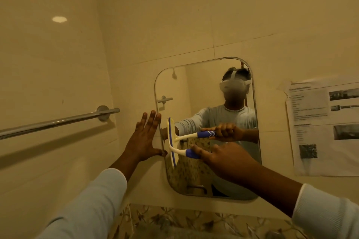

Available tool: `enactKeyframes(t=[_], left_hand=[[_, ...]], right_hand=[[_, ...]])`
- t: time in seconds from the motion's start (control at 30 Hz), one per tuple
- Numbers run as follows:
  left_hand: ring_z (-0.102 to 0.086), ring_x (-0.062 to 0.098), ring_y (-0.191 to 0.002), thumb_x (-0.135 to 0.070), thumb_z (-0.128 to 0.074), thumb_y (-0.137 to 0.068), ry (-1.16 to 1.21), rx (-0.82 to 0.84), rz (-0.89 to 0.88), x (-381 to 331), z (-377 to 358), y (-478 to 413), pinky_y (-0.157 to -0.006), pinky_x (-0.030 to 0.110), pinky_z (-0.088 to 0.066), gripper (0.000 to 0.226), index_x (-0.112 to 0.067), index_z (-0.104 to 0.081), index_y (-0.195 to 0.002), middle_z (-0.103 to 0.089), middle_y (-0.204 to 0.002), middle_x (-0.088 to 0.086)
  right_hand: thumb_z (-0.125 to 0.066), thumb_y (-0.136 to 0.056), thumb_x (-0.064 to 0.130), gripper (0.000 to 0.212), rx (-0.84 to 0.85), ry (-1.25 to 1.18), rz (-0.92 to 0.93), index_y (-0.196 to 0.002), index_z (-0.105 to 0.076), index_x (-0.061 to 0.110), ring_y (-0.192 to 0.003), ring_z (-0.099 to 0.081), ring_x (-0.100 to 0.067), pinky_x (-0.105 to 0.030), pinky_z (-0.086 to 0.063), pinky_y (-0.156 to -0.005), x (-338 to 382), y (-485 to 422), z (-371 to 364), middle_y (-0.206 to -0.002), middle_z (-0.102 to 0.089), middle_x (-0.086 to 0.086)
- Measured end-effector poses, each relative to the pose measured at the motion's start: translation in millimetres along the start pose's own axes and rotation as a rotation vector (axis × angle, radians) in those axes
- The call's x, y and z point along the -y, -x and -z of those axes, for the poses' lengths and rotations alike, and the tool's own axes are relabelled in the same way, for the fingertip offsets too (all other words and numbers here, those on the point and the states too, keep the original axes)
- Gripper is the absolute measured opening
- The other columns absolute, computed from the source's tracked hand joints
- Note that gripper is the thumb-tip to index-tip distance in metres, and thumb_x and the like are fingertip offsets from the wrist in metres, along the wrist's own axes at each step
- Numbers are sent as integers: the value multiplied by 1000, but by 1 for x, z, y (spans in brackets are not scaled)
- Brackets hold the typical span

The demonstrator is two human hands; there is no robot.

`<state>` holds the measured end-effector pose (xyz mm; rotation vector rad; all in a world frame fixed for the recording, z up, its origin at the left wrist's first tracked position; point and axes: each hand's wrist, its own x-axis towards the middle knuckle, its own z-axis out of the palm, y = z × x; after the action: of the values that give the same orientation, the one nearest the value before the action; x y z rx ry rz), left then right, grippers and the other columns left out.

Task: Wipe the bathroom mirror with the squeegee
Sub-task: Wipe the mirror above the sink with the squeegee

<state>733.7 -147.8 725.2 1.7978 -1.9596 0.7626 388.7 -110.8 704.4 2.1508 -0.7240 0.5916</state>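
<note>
Head view: the right hand [225,161] has its grip curled round the blue handle of the squeegee [182,152], blade upright against the mirror [204,87] near its left edge. The left hand [144,141] is spread flat, grip wide open, on the wall right at that edge.

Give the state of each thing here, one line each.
squeegee: blade upright against the mirror, left side.
mirror: on the wall, blade touching it.
right hand: grips the squeegee's handle.
left hand: flat on the wall, fingers straight, beside the mirror.
towel bar: fixed to the left wall.
paper: stuck to the wall, wrinkled.
</note>
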Motion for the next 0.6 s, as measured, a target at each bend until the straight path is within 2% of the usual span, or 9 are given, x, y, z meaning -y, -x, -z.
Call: enactKeyframes(t=[0.07, 0.13, 0.17, 0.23, 0.27, 0.33, 0.37, 0.5, 0.6], left_hand=[[33, 25, -153, -90, -68, -60, -4, 5, -7, 0, 1, 0, -128, 56, -4, 150, -30, 28, -158, 37, -166, -6], [31, 26, -154, -91, -67, -59, -2, 11, -19, 0, 2, 1, -127, 58, -6, 151, -29, 27, -159, 35, -166, -5], [31, 27, -154, -91, -67, -59, -3, 17, -23, 0, 3, 1, -127, 58, -6, 151, -28, 26, -159, 35, -166, -5], [31, 27, -154, -91, -67, -59, -14, 24, -21, -1, 5, 2, -127, 57, -6, 152, -27, 27, -159, 35, -166, -4], [31, 27, -154, -91, -67, -59, -20, 22, -17, -2, 5, 2, -127, 57, -5, 152, -27, 27, -159, 35, -166, -4], [31, 28, -154, -91, -67, -58, -28, 24, -10, -3, 6, 2, -127, 57, -5, 152, -27, 27, -159, 36, -166, -4], [31, 28, -154, -91, -67, -58, -28, 25, -10, -3, 6, 2, -127, 57, -5, 152, -27, 27, -159, 36, -166, -4], [30, 28, -155, -90, -68, -58, -38, 33, -11, -4, 7, 3, -127, 59, -9, 153, -26, 27, -159, 35, -167, -3], [29, 28, -155, -90, -69, -58, -47, 28, -1, -5, 7, 3, -127, 59, -11, 154, -26, 27, -159, 34, -167, -3]], right_hand=[[-97, -63, 35, 75, 32, -6, -13, -132, -70, 23, -43, -23, -9, -21, -23, -36, -12, 13, 4, -52, -53, 5], [-94, -68, 33, 78, 81, -27, -40, -139, -64, 23, -38, -32, -8, -22, -35, -32, -27, 30, 6, -54, -54, 4], [-92, -72, 32, 81, 102, -38, -49, -145, -57, 24, -38, -40, -8, -24, -42, -33, -34, 40, 8, -56, -57, 3], [-83, -84, 34, 90, 145, -27, -56, -158, -32, 30, -45, -50, -9, -27, -51, -42, -49, 61, 12, -66, -61, 0], [-84, -84, 34, 93, 160, -22, -62, -159, -29, 31, -46, -47, -9, -26, -51, -43, -56, 72, 15, -67, -60, -1], [-95, -68, 32, 97, 160, -35, -84, -152, -48, 24, -43, -34, -7, -22, -41, -36, -73, 93, 24, -57, -53, -1], [-98, -62, 31, 99, 153, -20, -94, -149, -52, 22, -41, -31, -7, -21, -37, -35, -80, 104, 28, -55, -51, 0], [-100, -58, 27, 108, 183, -19, -123, -150, -45, 22, -36, -42, -9, -22, -39, -33, -107, 146, 44, -55, -53, 1], [-98, -60, 26, 115, 205, -17, -182, -157, -36, 23, -36, -39, -10, -28, -42, -32, -126, 173, 54, -56, -52, -1]])
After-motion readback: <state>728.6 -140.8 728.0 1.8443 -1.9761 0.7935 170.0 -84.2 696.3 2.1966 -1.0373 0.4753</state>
